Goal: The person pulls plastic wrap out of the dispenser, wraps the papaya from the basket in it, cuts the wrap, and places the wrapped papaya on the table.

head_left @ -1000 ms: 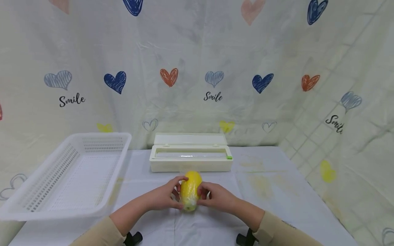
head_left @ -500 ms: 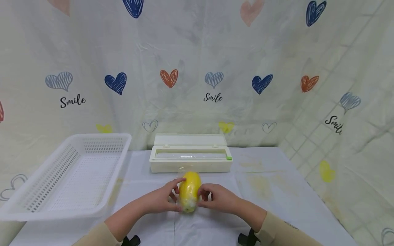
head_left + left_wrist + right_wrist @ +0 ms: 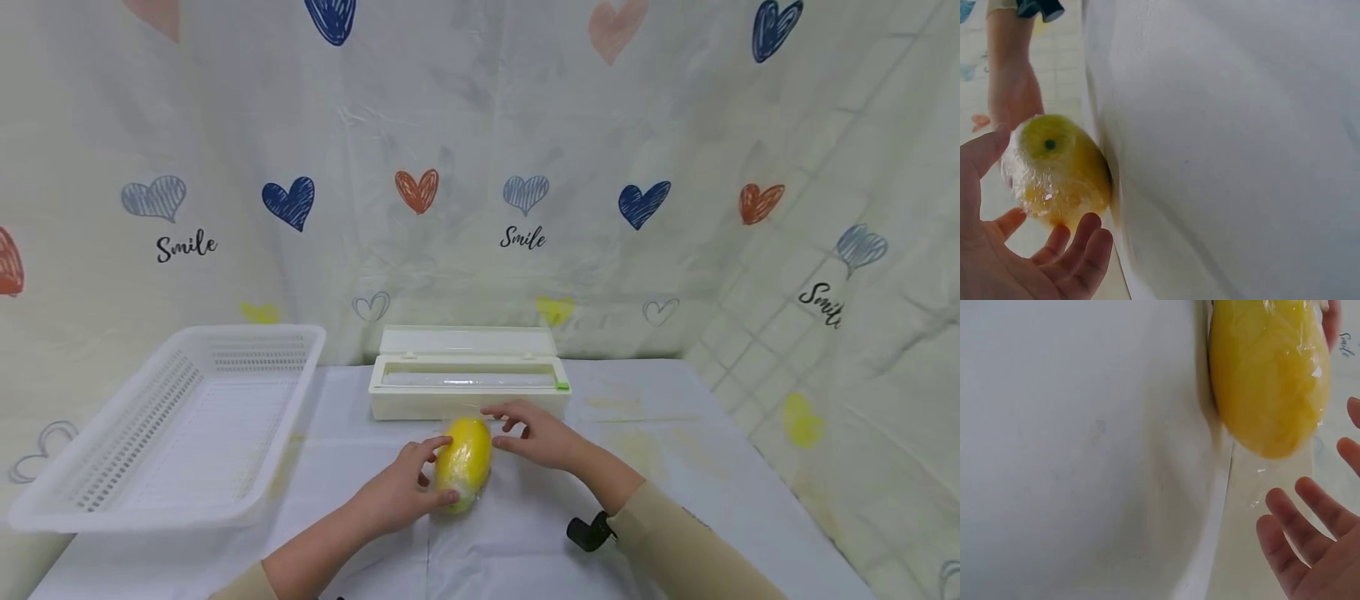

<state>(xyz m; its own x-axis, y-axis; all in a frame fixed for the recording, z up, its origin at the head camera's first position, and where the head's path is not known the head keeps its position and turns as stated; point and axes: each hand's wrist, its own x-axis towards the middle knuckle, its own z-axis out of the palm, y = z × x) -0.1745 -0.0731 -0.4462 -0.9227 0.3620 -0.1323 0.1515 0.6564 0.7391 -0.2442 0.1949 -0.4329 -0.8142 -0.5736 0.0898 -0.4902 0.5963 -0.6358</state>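
Note:
A yellow oval melon (image 3: 467,460) wrapped in clear plastic film lies lengthwise on the white cloth. Its greenish stem end faces me, with crumpled film (image 3: 1025,181) bunched beside it in the left wrist view. My left hand (image 3: 401,493) holds the melon from the left, index finger on its upper side and thumb at the near end. My right hand (image 3: 542,435) is apart from it, off its far right side, fingers loosely spread. The right wrist view shows that hand's fingers (image 3: 1294,528) beyond the melon's rounded far end, holding nothing.
Behind the melon stands a cream cling film box (image 3: 468,407) with its lid (image 3: 465,340) raised and a film roll inside. A white perforated basket (image 3: 142,518) stands at the left. A heart-printed curtain (image 3: 465,108) hangs behind the table.
My right hand has left the melon's near right side and moved forward to its far end, its fingers opening out. The melon has tilted slightly, its far end to the right; my left hand stays at it.

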